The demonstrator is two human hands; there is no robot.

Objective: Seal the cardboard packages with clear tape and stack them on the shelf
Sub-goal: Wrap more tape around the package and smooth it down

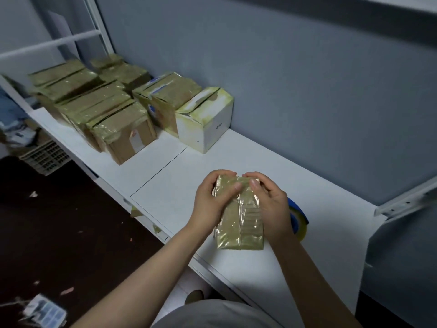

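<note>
On the white shelf (170, 183), sealed packages (99, 107) and a white box (208, 124) stand well behind and left of the taped package (238, 218). A tape roll (300, 221) lies just right of it, partly hidden by the right hand (272, 207). The left hand (210, 202) and the right hand both curl round the package's far end, thumbs pressed on top. Bare shelf lies behind the package, and the shelf's front edge is near its left.
</note>
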